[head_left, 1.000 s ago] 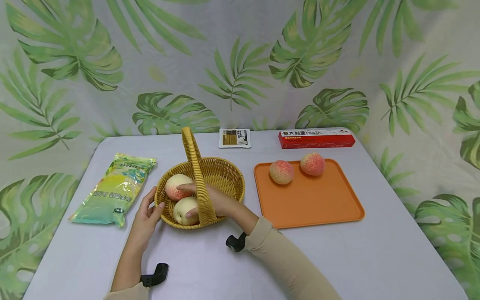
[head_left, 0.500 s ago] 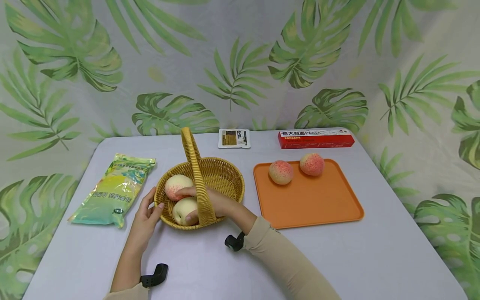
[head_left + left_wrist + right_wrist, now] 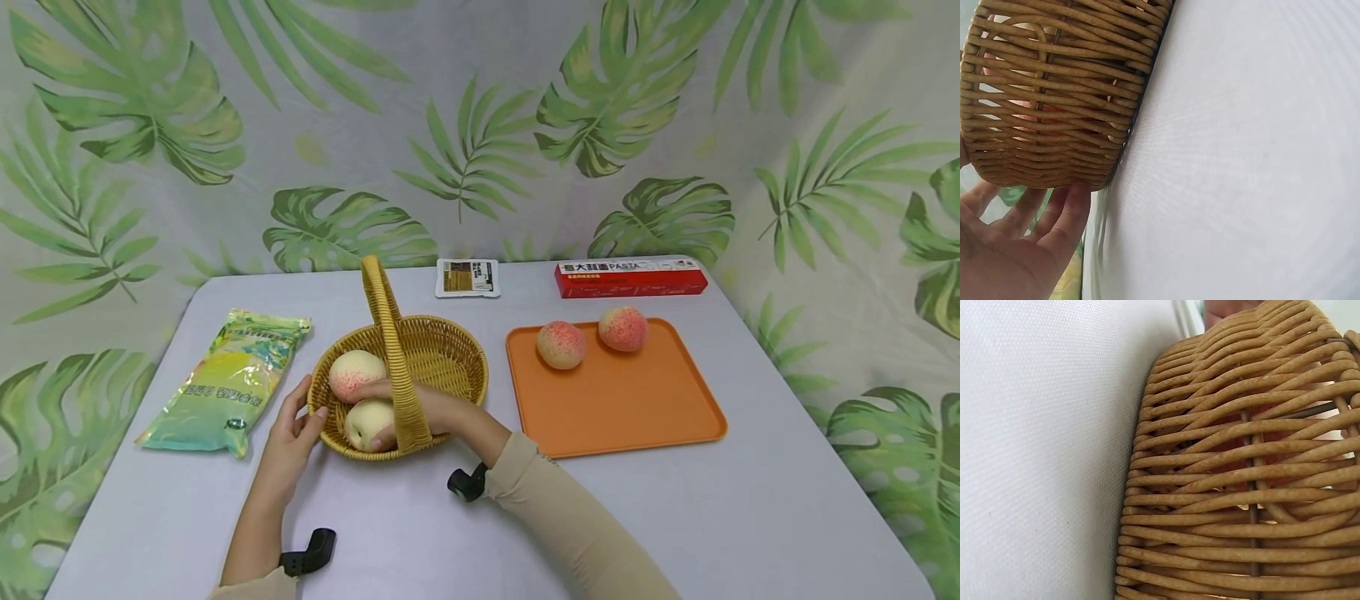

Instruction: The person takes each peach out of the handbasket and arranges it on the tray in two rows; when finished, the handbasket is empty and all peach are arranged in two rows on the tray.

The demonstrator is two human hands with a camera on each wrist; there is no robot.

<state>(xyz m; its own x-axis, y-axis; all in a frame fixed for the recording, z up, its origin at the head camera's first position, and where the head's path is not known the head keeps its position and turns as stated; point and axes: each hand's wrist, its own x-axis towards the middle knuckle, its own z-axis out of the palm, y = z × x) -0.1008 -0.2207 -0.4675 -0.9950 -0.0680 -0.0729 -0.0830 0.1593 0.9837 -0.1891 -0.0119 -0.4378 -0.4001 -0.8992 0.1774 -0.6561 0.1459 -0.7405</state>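
A wicker basket with a tall arched handle stands left of the middle. Two pale peaches lie in its left half: a rear peach with a pink blush and a front peach. My right hand reaches in beneath the handle and grips the front peach, thumb on its near side, fingers curled over its far side. My left hand rests on the basket's left end, thumb at the rim. In the left wrist view, its extended fingers touch the woven outer wall. The right wrist view shows mostly basket weave.
To the right lies an orange tray bearing a peach and another peach near its back edge. A red pasta box and a small flat packet lie along the back. A green-yellow bag is at left.
My right fingers and thumb have drawn in from a spread pose over the peaches to around the front peach. My left hand and the basket stay in place.
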